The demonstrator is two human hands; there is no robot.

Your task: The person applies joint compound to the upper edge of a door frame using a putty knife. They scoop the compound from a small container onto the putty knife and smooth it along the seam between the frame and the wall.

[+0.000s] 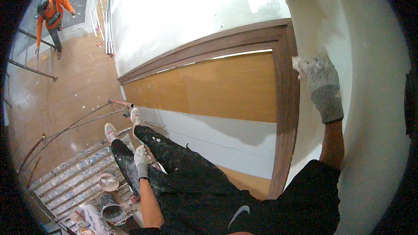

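My right hand [319,82], in a dusty grey knit glove, is raised against the pale wall [365,117], just right of the brown wooden door frame [285,104]. Its fingers are curled; what they hold, if anything, is hidden. My left hand [141,161], also gloved, is low beside my dark, paint-spotted trouser leg. Its fingers are bent round something pale that I cannot make out, partly hidden at my thigh.
I am above a metal scaffold deck [65,174] with tube rails, holding a bucket [112,213], a tub [109,182] and a bag [93,219]. A person [54,17] in orange stands below by a metal frame [32,69]. Long strips [109,21] lean by the upper wall.
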